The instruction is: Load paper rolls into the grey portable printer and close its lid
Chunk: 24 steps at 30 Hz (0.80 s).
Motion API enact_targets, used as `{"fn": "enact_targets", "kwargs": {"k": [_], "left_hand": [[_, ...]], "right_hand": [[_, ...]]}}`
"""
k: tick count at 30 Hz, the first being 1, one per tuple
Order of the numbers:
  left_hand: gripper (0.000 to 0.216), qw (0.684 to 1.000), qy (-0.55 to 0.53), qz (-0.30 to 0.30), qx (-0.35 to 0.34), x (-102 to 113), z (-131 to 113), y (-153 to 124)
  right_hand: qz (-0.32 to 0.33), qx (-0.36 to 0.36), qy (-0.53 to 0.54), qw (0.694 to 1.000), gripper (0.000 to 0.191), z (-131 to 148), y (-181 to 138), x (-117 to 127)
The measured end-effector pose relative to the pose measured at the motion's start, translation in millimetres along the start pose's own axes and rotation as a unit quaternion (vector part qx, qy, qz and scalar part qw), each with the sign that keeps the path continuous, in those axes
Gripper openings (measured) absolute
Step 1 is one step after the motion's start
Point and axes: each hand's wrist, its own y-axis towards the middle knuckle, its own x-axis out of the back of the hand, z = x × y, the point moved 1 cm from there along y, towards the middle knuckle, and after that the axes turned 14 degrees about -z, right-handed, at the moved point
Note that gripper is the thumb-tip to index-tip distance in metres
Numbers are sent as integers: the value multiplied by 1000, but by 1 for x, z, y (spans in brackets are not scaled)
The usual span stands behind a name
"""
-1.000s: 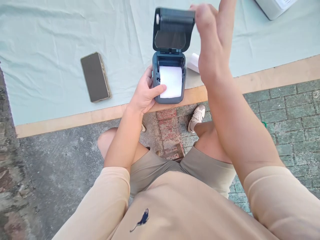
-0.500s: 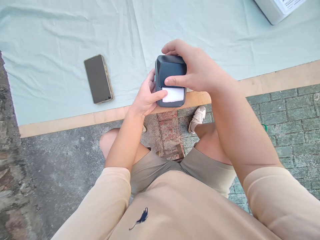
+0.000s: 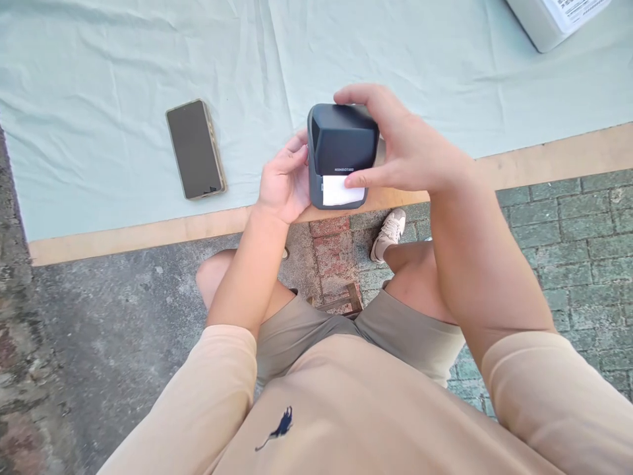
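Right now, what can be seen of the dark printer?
The NIIMBOT printer is a blue-black, rounded box, apparently plastic. Its lid is down, bearing the pale brand name near its front edge; latching can't be told. White paper shows just below. The printer is face up at the near edge of the table. The left hand is against its left side; the right hand spans it from far edge to paper.

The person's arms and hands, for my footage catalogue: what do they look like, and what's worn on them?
The left hand and right hand are bare, no gloves, rings or watch visible. Plain, loose beige sleeves end near the elbows; no cables or markings show on them.
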Motion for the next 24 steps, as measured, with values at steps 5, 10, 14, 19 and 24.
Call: {"fn": "enact_targets", "kwargs": {"k": [5, 10, 14, 19, 24], "left_hand": [[22, 999, 23, -37, -25, -2, 2, 3], [23, 998, 29, -43, -22, -2, 2, 5], [41, 999, 5, 14, -37, -4, 3, -1], [55, 999, 19, -10, -43, -4, 4, -4], [55, 998, 45, -21, -44, -4, 4, -3]], "right_hand": [[2, 5, -23, 1000, 87, -7, -5, 1], [-67, 9, -24, 997, 78, 0, -6, 1], [-260, 35, -54, 963, 33, 13, -2, 4], [-342, 9, -130, 930, 36, 21, 4, 1], [-133, 21, -196, 971, 9, 20, 6, -8]]}}
